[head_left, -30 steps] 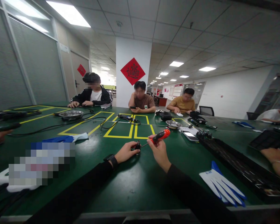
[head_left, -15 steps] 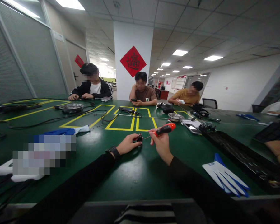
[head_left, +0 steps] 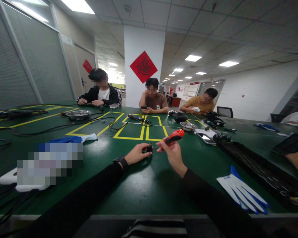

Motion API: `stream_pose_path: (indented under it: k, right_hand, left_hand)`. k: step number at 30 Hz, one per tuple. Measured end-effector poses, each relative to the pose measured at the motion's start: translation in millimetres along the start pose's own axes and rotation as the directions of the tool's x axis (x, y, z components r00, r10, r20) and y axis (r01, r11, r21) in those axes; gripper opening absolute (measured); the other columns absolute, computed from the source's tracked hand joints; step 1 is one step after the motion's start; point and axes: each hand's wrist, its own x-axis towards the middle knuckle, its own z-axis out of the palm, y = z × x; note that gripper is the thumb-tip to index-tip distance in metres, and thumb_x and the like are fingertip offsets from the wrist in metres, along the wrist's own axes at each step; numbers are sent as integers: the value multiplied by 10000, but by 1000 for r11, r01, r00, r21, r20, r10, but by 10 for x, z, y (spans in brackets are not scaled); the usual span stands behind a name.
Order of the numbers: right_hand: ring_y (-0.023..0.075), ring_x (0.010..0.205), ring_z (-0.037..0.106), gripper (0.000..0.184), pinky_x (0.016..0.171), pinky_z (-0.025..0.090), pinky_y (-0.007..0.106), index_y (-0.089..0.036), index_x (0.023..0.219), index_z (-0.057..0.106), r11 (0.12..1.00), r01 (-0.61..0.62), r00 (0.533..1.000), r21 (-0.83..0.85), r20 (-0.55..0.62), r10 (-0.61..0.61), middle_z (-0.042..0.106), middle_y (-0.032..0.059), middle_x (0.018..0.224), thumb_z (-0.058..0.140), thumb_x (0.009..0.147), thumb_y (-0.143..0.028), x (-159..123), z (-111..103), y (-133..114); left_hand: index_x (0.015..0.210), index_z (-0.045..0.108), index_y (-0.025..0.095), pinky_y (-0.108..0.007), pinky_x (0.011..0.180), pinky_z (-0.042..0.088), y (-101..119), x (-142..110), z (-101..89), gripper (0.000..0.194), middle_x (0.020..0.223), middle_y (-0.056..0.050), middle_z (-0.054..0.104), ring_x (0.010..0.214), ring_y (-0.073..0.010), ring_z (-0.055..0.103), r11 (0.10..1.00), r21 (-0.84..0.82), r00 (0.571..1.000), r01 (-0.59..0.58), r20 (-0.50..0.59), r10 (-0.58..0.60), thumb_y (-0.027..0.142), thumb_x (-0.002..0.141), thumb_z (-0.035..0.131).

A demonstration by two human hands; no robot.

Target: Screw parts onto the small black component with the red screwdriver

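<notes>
A small black cylindrical part with a metal top [head_left: 149, 148] stands upright on the green table [head_left: 129, 195]. My left hand [head_left: 138, 154] is closed round its left side, thumb and fingers pinching it. In my right hand [head_left: 173, 152] is a screwdriver with a red and black handle [head_left: 174, 136]. Its shaft points left and down at the side of the black part. Whether the tip touches the part is too small to tell.
White and blue gloves [head_left: 240, 191] lie at the right, beside a long black tray [head_left: 258, 168] of parts. A phone [head_left: 206, 138] and a metal bowl [head_left: 188, 126] are farther back. Cables [head_left: 64, 132] cross the left side. Several people sit around the table.
The screwdriver's handle has dipped and shifted slightly left, with its shaft nearer the black part. My left hand keeps its grip. The whole view has shifted a little.
</notes>
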Motion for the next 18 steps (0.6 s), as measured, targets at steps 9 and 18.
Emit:
stream_pose_path:
  k: [9,18]
  right_hand:
    - [121,545,597,252,550,493,263,-209,1006,465,1000,30,999,-6,-19,-30,657,5,752,567,789,-286,-34,14,14]
    - [114,535,586,231,560,490,262,-207,1000,474,1000,31,999,-3,-13,-31,650,4,753,564,794,-265,-46,19,15]
  left_hand:
    - [1008,607,154,-300,779,447,-36,1,5,343,944,-55,631,844,-182,570,1000,-25,1000,-14,15,14,305,701,632]
    - [933,611,145,-280,756,441,40,1,-11,253,888,-41,619,812,-167,557,1000,-11,1000,-2,7,2,320,755,570]
